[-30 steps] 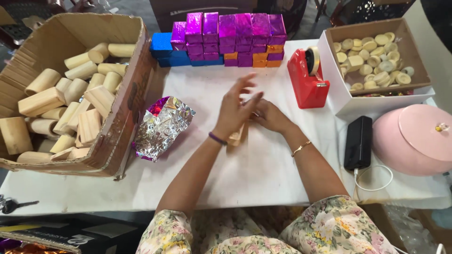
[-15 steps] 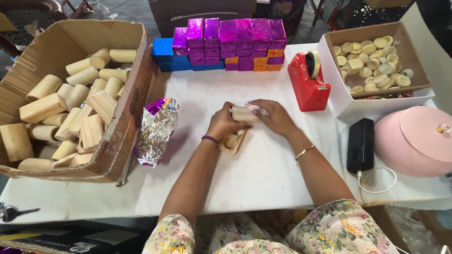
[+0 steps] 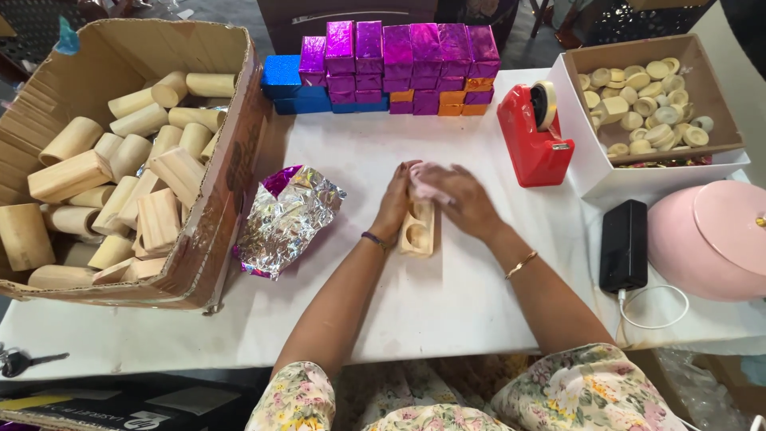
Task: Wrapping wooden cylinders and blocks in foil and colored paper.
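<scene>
At the middle of the white table [image 3: 447, 311] lies a pale wooden block [image 3: 418, 229] with two round hollows in its upper face, long axis running from six to twelve o'clock. The left hand [image 3: 396, 203] lies flat along the block's nine o'clock side, fingers straight and pressed against the wood — an open, flat grip, closed around nothing. The right hand [image 3: 459, 199] comes in from three o'clock and covers the block's far end, its fingertips pinching a small pink piece [image 3: 427, 185] on top of the wood; whether that piece is paper or foil cannot be told.

Just beside the left hand, at nine o'clock of the block, sits a crumpled heap of silver foil [image 3: 287, 219] with a magenta fold showing. Further out at nine o'clock, a large cardboard box [image 3: 227, 160] holds many more pale wooden blocks, both round and square-sided. At twelve o'clock, along the far edge of the table, stands a stack of wrapped boxes [image 3: 399, 68] — mostly magenta, some blue at its left, a few orange low down. At about two o'clock stands a red tape dispenser [image 3: 531, 136], and beyond it a white box of small wooden discs [image 3: 646, 88]. At three o'clock lies a black power bank [image 3: 624, 243] with a white cable, next to a pink round lidded container [image 3: 714, 239].
</scene>
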